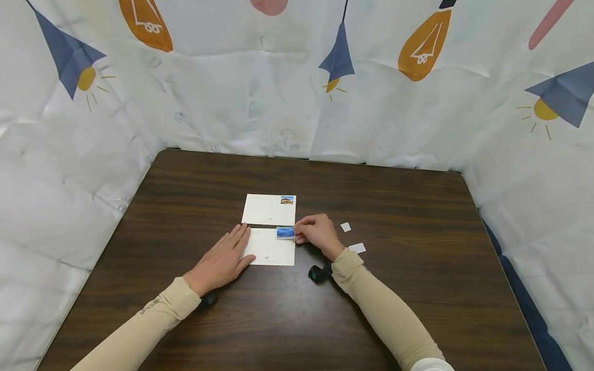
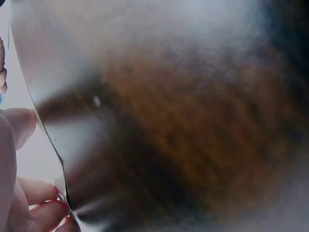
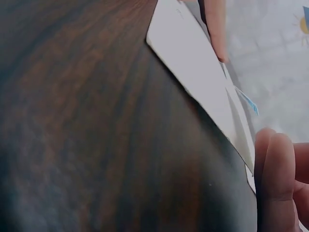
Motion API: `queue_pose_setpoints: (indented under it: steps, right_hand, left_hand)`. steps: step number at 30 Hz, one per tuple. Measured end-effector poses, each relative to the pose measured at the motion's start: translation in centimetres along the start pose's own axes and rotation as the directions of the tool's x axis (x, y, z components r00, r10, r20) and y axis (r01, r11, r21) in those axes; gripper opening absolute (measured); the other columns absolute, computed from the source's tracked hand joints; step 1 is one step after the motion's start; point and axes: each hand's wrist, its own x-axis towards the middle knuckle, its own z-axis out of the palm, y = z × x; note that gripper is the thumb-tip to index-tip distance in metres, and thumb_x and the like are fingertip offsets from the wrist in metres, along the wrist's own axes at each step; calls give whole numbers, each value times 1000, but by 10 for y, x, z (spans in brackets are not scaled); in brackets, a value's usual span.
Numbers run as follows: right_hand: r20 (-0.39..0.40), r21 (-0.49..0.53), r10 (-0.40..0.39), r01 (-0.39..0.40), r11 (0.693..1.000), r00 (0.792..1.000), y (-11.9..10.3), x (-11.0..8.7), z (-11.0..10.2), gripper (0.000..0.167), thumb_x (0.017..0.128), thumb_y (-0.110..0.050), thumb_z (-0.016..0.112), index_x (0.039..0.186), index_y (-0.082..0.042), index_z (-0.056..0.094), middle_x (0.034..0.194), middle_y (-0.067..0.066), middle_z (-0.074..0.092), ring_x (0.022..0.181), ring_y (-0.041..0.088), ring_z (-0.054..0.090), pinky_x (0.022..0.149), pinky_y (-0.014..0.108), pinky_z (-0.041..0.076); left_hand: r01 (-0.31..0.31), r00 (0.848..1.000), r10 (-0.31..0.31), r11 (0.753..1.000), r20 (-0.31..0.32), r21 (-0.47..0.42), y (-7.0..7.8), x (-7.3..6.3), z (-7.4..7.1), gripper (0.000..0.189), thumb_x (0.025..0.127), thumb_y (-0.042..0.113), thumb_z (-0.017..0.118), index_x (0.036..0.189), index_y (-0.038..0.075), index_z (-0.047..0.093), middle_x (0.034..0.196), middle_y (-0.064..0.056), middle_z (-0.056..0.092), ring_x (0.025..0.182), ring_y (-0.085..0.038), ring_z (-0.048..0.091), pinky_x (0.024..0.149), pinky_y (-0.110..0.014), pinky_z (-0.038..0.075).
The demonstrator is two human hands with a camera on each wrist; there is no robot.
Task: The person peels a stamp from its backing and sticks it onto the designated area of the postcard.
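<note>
A blue stamp (image 1: 285, 233) with a white border lies over the upper right corner of the lower cream postcard (image 1: 271, 255). My right hand (image 1: 320, 233) pinches the stamp's right edge between thumb and fingertips. In the right wrist view the stamp (image 3: 248, 101) tilts up off the card, and its contact with the fingers is hard to see. Flat and spread, my left hand (image 1: 225, 259) rests on the postcard's left edge. Just above lies the upper postcard (image 1: 262, 210), with a building stamp (image 1: 286, 200) in its top right corner.
Two white paper scraps, a small one (image 1: 345, 226) and a larger one (image 1: 357, 248), lie right of my right hand. The dark wooden table (image 1: 209, 180) meets a white patterned curtain (image 1: 278, 103) at the back. A black wrist device (image 1: 319, 274) sits under the right wrist.
</note>
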Motion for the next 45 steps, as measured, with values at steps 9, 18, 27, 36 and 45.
queue_pose_setpoints:
  steps: [9, 18, 27, 36, 45]
  right_hand:
    - [-25, -37, 17, -18, 999, 1000, 2, 2, 4, 11, 88, -10, 72, 89, -2, 80, 71, 8, 77, 60, 11, 73, 63, 31, 65]
    - [-46, -113, 6, -11, 994, 999, 3, 3, 8, 9, 85, -11, 72, 82, -5, 79, 68, 7, 76, 57, 10, 73, 60, 31, 64]
    - [-66, -155, 14, -24, 988, 998, 2, 4, 11, 10, 84, -11, 70, 79, -6, 78, 66, 6, 75, 55, 10, 73, 58, 30, 63]
    - [-85, -193, 11, -27, 981, 996, -2, 2, 12, 11, 85, -11, 70, 78, -7, 78, 66, 6, 76, 53, 10, 72, 56, 29, 62]
    - [-96, -215, -5, -16, 976, 995, -2, 1, 13, 12, 85, -12, 69, 77, -8, 77, 65, 5, 75, 52, 10, 71, 55, 28, 62]
  left_hand:
    - [-3, 1000, 3, 1000, 8, 25, 0, 0, 3, 70, 106, 34, 58, 155, -11, 36, 163, -31, 36, 153, -45, 38, 122, -59, 38]
    - [-16, 1000, 16, 998, -8, 58, 0, -2, 3, 69, 106, 34, 59, 153, -12, 38, 162, -31, 38, 151, -45, 40, 121, -58, 40]
    - [-19, 1000, 20, 998, -13, 64, 0, -1, 4, 69, 105, 33, 59, 153, -13, 39, 161, -32, 40, 151, -45, 41, 120, -58, 41]
    - [-21, 1000, 22, 998, -14, 66, 1, 0, 3, 69, 105, 33, 60, 152, -12, 39, 161, -32, 40, 151, -45, 41, 120, -58, 41]
    - [-14, 1000, 15, 998, -10, 58, 2, 0, 3, 69, 105, 33, 60, 152, -12, 39, 161, -31, 39, 151, -45, 40, 120, -57, 41]
